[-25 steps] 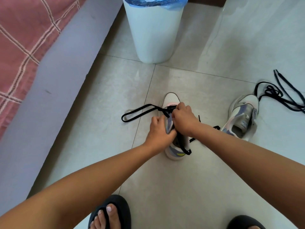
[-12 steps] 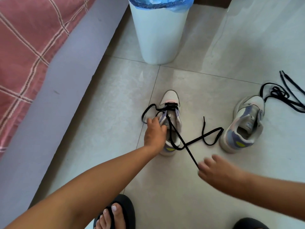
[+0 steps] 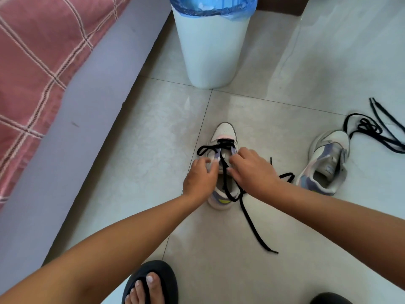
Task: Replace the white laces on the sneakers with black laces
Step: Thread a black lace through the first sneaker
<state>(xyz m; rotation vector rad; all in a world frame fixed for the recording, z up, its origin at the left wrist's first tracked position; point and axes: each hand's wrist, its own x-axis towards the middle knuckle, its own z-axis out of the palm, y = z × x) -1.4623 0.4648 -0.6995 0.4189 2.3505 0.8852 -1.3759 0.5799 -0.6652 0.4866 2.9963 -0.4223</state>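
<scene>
Both hands are back on the near sneaker [image 3: 223, 137] on the floor: my right hand [image 3: 252, 172], which was out pulling the black lace [image 3: 252, 220], now pinches it at the eyelets. Left hand [image 3: 200, 178] still grips the shoe's side, and the lace's free end now trails loose toward me.

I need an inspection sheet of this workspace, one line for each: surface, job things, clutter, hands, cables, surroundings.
Surface: pale tiled floor, glossy.
Job's things: near sneaker partly laced with a black lace, one end trailing toward the person; second sneaker to the right, unlaced; spare black lace bunched beyond it. White laces: nothing seen.
Clutter: nothing seen.
Hands: left hand grips the near sneaker's left eyelet side; right hand is at the right eyelet side, fingers curled; its hold is hidden.
Cables: nothing seen.
Surroundings: white bin with blue liner ahead; bed with pink checked cover on the left; dark slipper on a foot below.
</scene>
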